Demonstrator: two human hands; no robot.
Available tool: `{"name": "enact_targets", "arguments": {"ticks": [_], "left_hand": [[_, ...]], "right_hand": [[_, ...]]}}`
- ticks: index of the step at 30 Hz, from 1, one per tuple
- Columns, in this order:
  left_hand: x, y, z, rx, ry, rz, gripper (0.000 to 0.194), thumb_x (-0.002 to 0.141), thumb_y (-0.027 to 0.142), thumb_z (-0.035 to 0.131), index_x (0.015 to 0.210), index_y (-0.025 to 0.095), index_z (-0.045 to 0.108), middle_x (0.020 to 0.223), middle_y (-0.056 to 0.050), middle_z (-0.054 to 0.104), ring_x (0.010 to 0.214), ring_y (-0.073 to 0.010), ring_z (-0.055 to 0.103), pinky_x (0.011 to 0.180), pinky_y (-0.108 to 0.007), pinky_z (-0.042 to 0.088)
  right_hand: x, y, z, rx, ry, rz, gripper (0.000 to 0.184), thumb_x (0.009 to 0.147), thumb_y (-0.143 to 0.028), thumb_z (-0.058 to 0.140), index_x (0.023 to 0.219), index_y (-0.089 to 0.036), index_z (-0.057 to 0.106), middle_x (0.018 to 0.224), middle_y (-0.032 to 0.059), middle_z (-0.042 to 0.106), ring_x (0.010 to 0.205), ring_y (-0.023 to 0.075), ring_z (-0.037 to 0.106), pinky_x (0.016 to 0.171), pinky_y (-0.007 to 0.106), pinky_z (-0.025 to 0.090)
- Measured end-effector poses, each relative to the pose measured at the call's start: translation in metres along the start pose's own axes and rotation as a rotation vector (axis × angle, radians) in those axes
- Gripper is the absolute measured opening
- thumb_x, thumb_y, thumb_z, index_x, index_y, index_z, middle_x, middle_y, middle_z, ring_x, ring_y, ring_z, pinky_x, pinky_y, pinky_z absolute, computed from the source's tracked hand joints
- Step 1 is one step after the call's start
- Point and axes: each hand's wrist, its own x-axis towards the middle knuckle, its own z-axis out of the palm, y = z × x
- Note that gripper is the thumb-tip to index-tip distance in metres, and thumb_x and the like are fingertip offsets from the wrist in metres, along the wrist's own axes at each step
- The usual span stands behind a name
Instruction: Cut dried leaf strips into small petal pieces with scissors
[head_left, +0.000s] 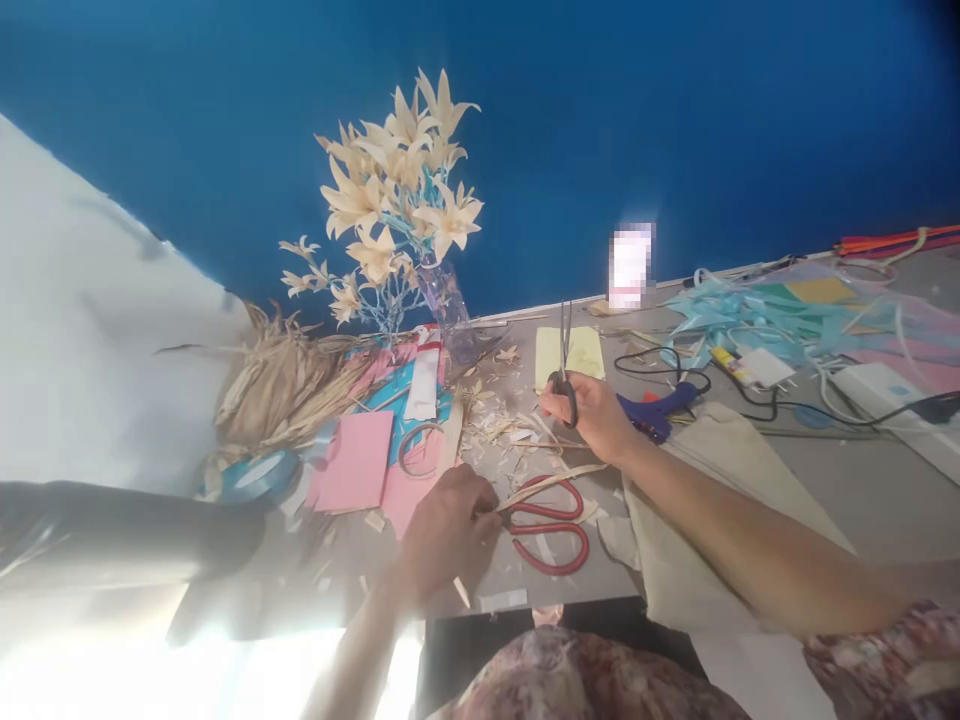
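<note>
My right hand (594,412) grips a small pair of black-handled scissors (565,385), its blades pointing up and away over a pale yellow paper (589,345). Nearer to me, my left hand (452,520) is closed, and a thin straw-coloured strip of dried husk (559,483) runs out from its fingertips to the right. That strip passes over larger scissors with red handles (551,540), which lie flat on the table. The blades of the red pair are hidden by my left hand. Husk scraps (517,430) lie scattered between the two hands.
Pale artificial flowers (405,170) stand in a clear vase (448,310) by the blue wall. Left are dried husks (274,380), pink paper (352,460) and tape rolls (421,450). Right are a blue glue gun (656,408), cables, light-blue ribbon (750,315) and a power strip (892,405).
</note>
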Motion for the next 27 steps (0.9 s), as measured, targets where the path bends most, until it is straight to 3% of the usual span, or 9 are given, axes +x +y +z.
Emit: {"name": "enact_targets", "arguments": {"ticks": [7, 12, 18, 22, 25, 27], "left_hand": [[0.009, 0.006, 0.005, 0.122, -0.008, 0.102, 0.023, 0.088, 0.016, 0.049, 0.076, 0.019, 0.069, 0.091, -0.008, 0.062, 0.087, -0.0208, 0.06, 0.073, -0.031, 0.045], [0.016, 0.005, 0.013, 0.177, 0.03, 0.169, 0.02, 0.087, 0.02, 0.054, 0.073, 0.018, 0.069, 0.088, -0.01, 0.063, 0.09, -0.0246, 0.058, 0.079, -0.036, 0.044], [0.018, 0.001, 0.01, -0.042, 0.15, 0.167, 0.015, 0.084, 0.016, 0.051, 0.073, 0.02, 0.061, 0.081, -0.006, 0.062, 0.085, -0.021, 0.057, 0.077, -0.033, 0.044], [0.02, -0.002, 0.005, -0.088, 0.177, 0.136, 0.015, 0.083, 0.02, 0.05, 0.07, 0.021, 0.057, 0.077, -0.004, 0.06, 0.081, -0.0209, 0.057, 0.075, -0.034, 0.043], [0.023, -0.005, 0.003, -0.126, 0.188, 0.106, 0.016, 0.087, 0.024, 0.047, 0.078, 0.02, 0.06, 0.08, -0.004, 0.063, 0.08, -0.0204, 0.059, 0.075, -0.033, 0.043], [0.026, -0.007, 0.002, -0.155, 0.202, 0.107, 0.017, 0.088, 0.026, 0.046, 0.084, 0.02, 0.062, 0.084, -0.005, 0.065, 0.081, -0.0202, 0.06, 0.074, -0.032, 0.043]], "right_hand": [[-0.001, 0.003, 0.0, -0.071, -0.186, -0.003, 0.027, 0.068, -0.039, 0.076, 0.077, -0.018, 0.061, 0.064, -0.0039, 0.054, 0.058, 0.0117, 0.046, 0.055, 0.024, 0.036], [-0.001, 0.005, 0.003, -0.084, -0.229, 0.063, 0.032, 0.065, -0.041, 0.078, 0.077, -0.017, 0.06, 0.061, -0.0054, 0.051, 0.055, 0.0105, 0.044, 0.052, 0.022, 0.034], [-0.002, -0.002, -0.002, -0.149, -0.278, 0.016, 0.032, 0.068, -0.043, 0.075, 0.081, -0.018, 0.059, 0.069, -0.0029, 0.056, 0.059, 0.0119, 0.048, 0.057, 0.024, 0.039], [-0.005, -0.01, -0.006, -0.538, -0.467, -0.145, 0.024, 0.07, -0.033, 0.076, 0.084, -0.02, 0.061, 0.081, -0.0003, 0.065, 0.068, 0.0141, 0.053, 0.063, 0.024, 0.039], [-0.007, -0.01, -0.004, -0.88, -0.464, -0.271, 0.018, 0.071, -0.015, 0.07, 0.084, -0.021, 0.061, 0.08, -0.0008, 0.066, 0.07, 0.0154, 0.055, 0.062, 0.023, 0.035], [-0.007, -0.009, -0.002, -0.972, -0.439, -0.31, 0.022, 0.069, -0.008, 0.066, 0.086, -0.021, 0.06, 0.083, 0.0009, 0.067, 0.075, 0.0173, 0.057, 0.065, 0.024, 0.034]]}}
